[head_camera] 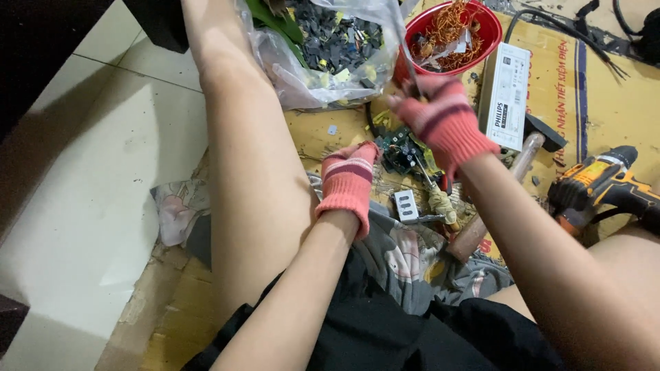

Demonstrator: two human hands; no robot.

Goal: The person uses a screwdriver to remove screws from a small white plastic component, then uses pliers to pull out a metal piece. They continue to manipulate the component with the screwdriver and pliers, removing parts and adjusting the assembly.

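Both my hands wear pink knitted gloves. My left hand presses down on a dark green circuit board that lies on the cardboard between my legs. My right hand is closed around a thin metal tool whose shaft sticks up past the fingers, just above and right of the board. A screwdriver with a wrapped handle lies below the board.
A clear plastic bag of dark scrap pieces sits at the top. Right of it stands a red bowl with copper wire. A white box-shaped driver, a hammer and an orange cordless drill lie to the right. White floor tiles are at left.
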